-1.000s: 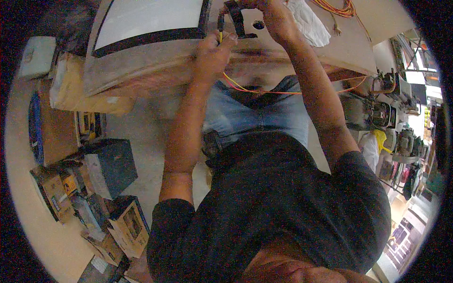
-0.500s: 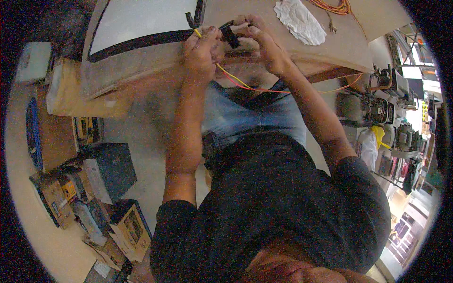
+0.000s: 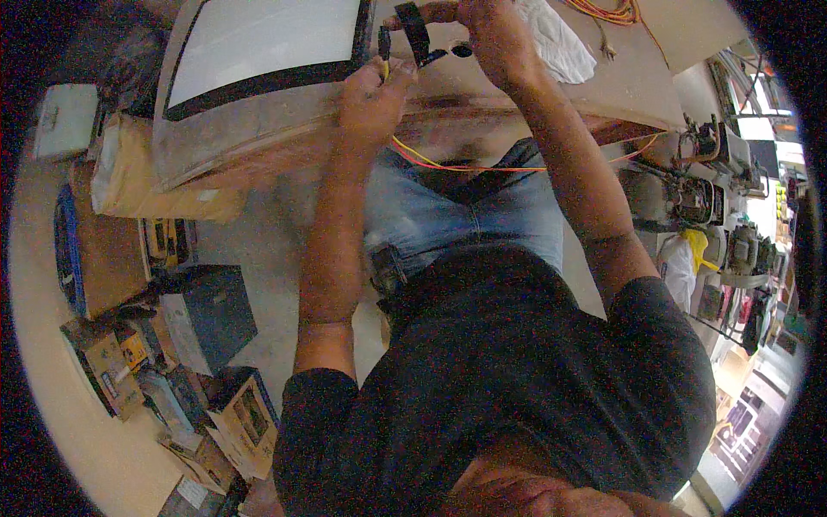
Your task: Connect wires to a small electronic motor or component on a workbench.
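Note:
Over the table's near edge, my left hand is closed in a pinch on a yellow-and-red cable. The cable's black-covered end sticks up beyond the fingertips. To the right and farther over the table is my right hand, its fingers bent and one reaching left. A strip of black tape hangs at that finger, apart from the cable end. The right fingertips are partly hidden, but they seem to hold the strip. On the tabletop between the hands lies a small dark round piece.
A white panel with a black frame lies on the worn wooden table at left. Crumpled white cloth and coiled orange cable lie at right. Boxes stand at floor level on the left; machines are on the right.
My right hand has moved farther away and to the right, and the black strip now stands up straighter. My left hand has shifted slightly right, turning the cable end upright.

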`<act>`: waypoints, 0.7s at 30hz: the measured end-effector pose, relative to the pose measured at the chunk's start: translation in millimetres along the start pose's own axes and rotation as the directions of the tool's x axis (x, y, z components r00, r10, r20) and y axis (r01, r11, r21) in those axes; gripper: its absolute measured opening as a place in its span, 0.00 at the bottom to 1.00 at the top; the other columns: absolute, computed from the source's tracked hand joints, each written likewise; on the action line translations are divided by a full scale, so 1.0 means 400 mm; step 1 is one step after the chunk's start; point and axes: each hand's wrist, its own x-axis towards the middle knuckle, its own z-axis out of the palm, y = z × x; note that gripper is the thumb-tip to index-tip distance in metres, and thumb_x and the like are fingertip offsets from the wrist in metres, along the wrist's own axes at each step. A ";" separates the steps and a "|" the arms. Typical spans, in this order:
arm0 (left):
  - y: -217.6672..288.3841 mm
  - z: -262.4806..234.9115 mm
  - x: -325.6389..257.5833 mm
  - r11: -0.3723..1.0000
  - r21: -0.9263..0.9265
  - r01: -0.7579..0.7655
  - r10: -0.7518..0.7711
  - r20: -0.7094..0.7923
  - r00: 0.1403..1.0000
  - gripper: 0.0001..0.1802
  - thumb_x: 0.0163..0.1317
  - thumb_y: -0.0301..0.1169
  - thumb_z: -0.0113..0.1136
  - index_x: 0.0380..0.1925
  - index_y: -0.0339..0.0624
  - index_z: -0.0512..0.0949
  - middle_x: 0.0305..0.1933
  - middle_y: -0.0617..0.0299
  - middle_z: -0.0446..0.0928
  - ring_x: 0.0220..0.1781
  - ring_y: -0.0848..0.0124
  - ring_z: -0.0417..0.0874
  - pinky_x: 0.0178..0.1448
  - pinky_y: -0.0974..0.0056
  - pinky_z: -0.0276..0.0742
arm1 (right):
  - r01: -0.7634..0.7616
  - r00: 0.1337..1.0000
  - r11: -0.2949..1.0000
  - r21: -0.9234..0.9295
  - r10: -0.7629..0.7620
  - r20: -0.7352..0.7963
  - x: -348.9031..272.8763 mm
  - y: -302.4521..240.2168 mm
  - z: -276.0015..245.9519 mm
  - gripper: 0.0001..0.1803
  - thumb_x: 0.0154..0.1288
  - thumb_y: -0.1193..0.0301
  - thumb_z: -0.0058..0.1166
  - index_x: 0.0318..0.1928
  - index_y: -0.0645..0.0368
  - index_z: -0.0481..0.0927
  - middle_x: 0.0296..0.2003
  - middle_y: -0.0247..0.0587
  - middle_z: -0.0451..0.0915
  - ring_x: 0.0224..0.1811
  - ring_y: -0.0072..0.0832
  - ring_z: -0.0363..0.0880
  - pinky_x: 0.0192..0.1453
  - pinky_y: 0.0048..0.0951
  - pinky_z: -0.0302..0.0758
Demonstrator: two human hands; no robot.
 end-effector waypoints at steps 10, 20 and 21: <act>-0.025 0.072 0.025 0.960 -0.280 0.019 -0.053 -0.115 0.992 0.17 0.64 0.42 0.54 0.28 0.39 0.75 0.23 0.64 0.74 0.23 0.74 0.74 0.28 0.67 0.70 | 0.068 0.993 0.978 0.198 -0.046 -0.111 -0.097 0.219 -0.011 0.31 0.63 0.63 0.53 0.64 0.59 0.61 0.45 0.43 0.78 0.49 0.31 0.75 0.55 0.32 0.71; 0.145 0.003 0.011 0.902 0.417 0.107 -0.088 -0.065 0.994 0.20 0.57 0.44 0.58 0.39 0.38 0.80 0.37 0.52 0.81 0.40 0.63 0.82 0.48 0.60 0.75 | 0.237 0.959 0.962 -0.136 -0.254 -0.126 -0.080 0.230 0.023 0.27 0.61 0.66 0.50 0.60 0.62 0.66 0.39 0.54 0.80 0.39 0.43 0.80 0.44 0.38 0.77; 0.132 -0.003 0.007 0.888 0.451 0.089 -0.044 -0.108 0.993 0.20 0.58 0.44 0.57 0.40 0.38 0.79 0.39 0.50 0.81 0.42 0.62 0.81 0.50 0.59 0.74 | 0.155 0.982 0.961 -0.229 -0.176 -0.075 -0.079 0.194 0.035 0.24 0.62 0.65 0.50 0.58 0.62 0.69 0.41 0.53 0.80 0.41 0.40 0.80 0.47 0.36 0.76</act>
